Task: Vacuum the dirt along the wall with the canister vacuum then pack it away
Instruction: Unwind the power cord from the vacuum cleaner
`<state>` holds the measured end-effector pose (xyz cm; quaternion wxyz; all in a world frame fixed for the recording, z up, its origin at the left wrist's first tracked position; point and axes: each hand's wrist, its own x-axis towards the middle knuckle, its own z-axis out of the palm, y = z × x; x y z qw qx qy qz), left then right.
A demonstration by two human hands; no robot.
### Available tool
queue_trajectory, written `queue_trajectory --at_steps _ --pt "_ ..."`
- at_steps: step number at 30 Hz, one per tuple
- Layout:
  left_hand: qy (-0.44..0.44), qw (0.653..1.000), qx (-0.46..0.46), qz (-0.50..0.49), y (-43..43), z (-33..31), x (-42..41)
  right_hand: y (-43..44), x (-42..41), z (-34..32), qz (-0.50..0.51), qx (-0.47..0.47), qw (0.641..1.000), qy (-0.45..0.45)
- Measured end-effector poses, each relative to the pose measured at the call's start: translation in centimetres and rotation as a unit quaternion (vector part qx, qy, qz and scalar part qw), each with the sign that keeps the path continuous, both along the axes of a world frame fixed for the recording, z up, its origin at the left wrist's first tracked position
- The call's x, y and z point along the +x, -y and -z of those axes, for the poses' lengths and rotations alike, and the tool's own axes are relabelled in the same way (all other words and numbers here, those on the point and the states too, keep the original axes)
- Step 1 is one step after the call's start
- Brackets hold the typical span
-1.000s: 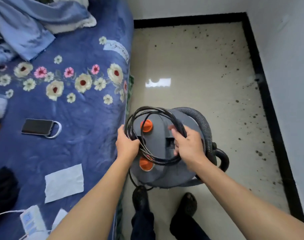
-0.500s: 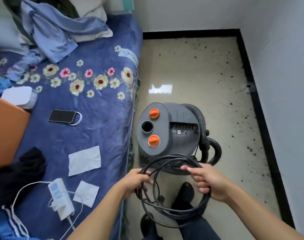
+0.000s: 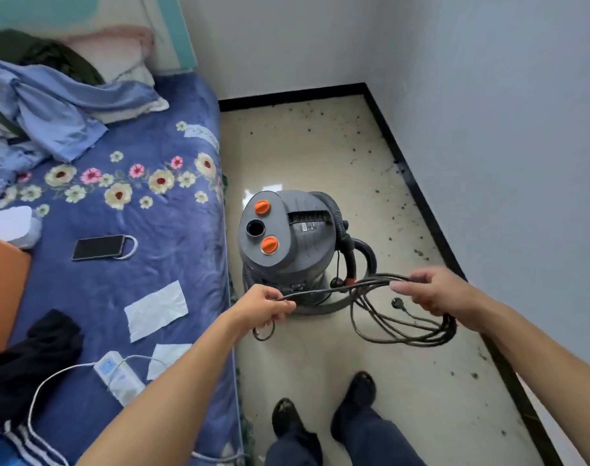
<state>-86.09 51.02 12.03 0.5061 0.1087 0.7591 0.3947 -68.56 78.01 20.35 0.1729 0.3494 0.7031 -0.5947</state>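
Observation:
A grey canister vacuum [image 3: 287, 243] with two orange knobs stands on the floor beside the bed, its ribbed hose [image 3: 340, 227] curling round its right side. In front of it I hold its black power cord [image 3: 401, 331]. My left hand [image 3: 265, 306] pinches one strand. My right hand [image 3: 438, 292] grips the bundle, whose loops hang below it with the plug [image 3: 398, 303] dangling. The cord is stretched between both hands. Dark dirt specks [image 3: 404, 206] lie scattered along the black skirting of the right wall.
A bed [image 3: 172, 264] with a blue flowered cover fills the left, carrying a phone [image 3: 100, 247], paper pieces, a power strip [image 3: 118, 376] and clothes. The white wall [image 3: 505, 163] closes the right side. My shoes [image 3: 324, 412] stand on the narrow floor strip.
I lifted the coiled cord off the top of the vacuum and drew it toward me. My hands have since moved apart, pulling a strand out while the loops hang from my right hand.

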Motion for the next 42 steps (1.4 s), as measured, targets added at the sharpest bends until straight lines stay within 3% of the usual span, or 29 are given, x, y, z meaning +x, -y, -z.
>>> queue_trajectory --at_steps 2,6,14,19,22,25,30,32,36,38,42 --pt "-0.033 0.999 0.006 -0.004 -1.5 -1.4 0.7 -1.1 1.6 -0.9 0.045 -0.007 0.999 0.005" --pt "-0.083 0.996 0.031 -0.012 -4.4 -3.0 2.2 -4.4 4.7 -0.4 0.162 0.121 0.978 -0.056" --pt "-0.111 0.993 0.014 0.043 -9.1 -4.9 6.7 -9.4 10.0 -0.7 0.162 0.27 0.941 -0.127" --pt "-0.2 0.966 -0.137 0.085 -9.7 -2.8 10.1 -11.3 10.8 -3.9 0.177 0.145 0.959 -0.168" --pt "-0.19 0.963 -0.176 0.068 -10.0 -1.9 11.4 -12.1 10.5 -5.8 0.14 0.097 0.97 -0.173" --pt "-0.197 0.968 -0.147 0.05 -11.9 -3.1 12.2 -12.9 9.7 -7.5 0.052 0.078 0.981 -0.168" --pt "-0.289 0.954 -0.036 0.071 -17.8 -7.5 11.1 -14.4 7.7 -9.7 -0.105 0.078 0.98 -0.149" --pt "-0.272 0.954 -0.003 0.124 -20.4 -8.6 10.2 -14.7 6.9 -10.0 -0.137 0.068 0.978 -0.138" --pt "-0.063 0.974 0.065 0.208 -24.4 -9.3 9.4 -16.1 4.7 -10.4 -0.155 0.044 0.976 -0.144" --pt "0.0 0.979 0.083 0.186 -25.4 -9.2 8.7 -17.4 3.6 -10.5 -0.16 0.034 0.977 -0.134" --pt "-0.04 0.994 0.089 0.039 -26.1 -8.9 5.4 -20.0 2.3 -9.3 -0.215 0.112 0.969 -0.041"
